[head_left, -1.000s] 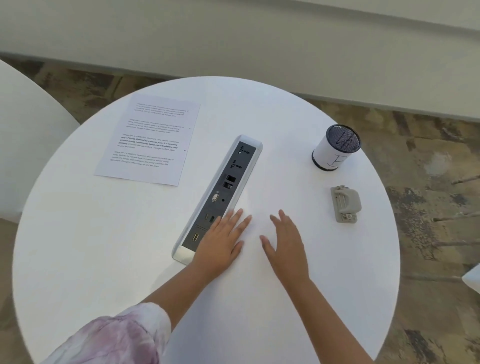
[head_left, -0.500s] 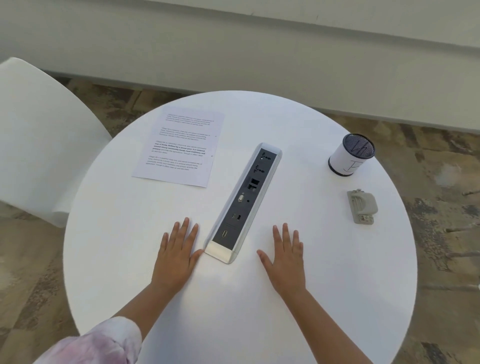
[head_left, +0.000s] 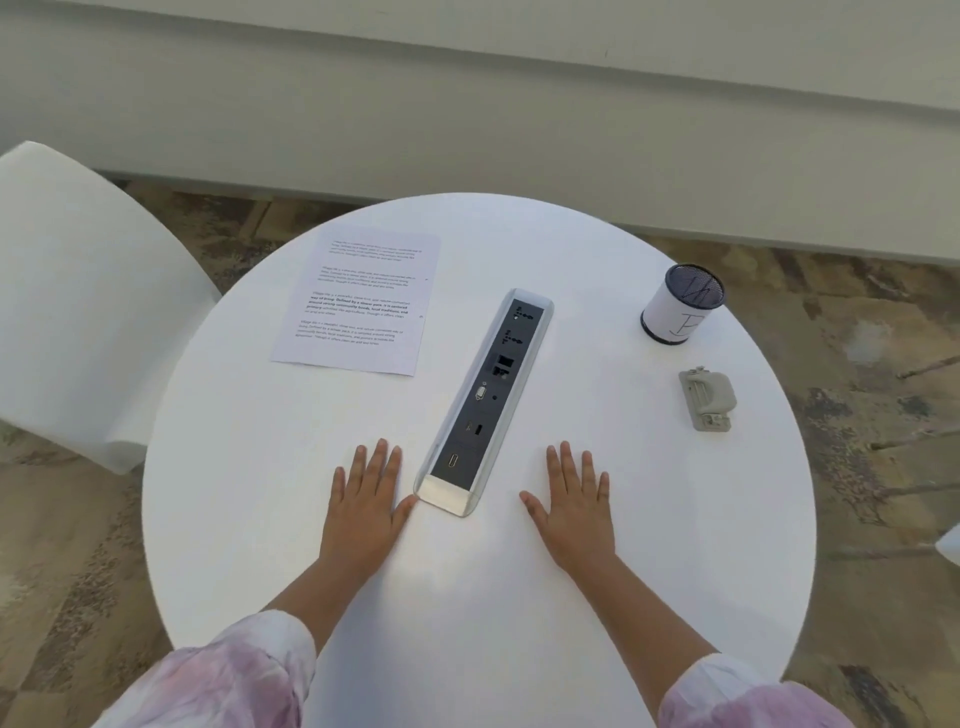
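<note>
Left hand (head_left: 366, 506): flat on the table (head_left: 249, 493), fingers (head_left: 382, 462) straight, holding nothing; thumb at the panel's near left corner.
Right hand (head_left: 571, 506): flat, fingers straight, empty; just right of the panel.
Socket panel (head_left: 485, 400): between the hands, long axis near-to-far, leaning right; the left hand is nearer.
Far: printed sheet (head_left: 358, 304) left, hole punch (head_left: 707, 399) right.

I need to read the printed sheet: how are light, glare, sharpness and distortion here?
Head view: soft, even light, only faint shadows beside the left hand and right hand; a pale sheen on the table between the forearms; print on the sheet is too small and soft to read; the wide lens bows the base line of the wall.
</note>
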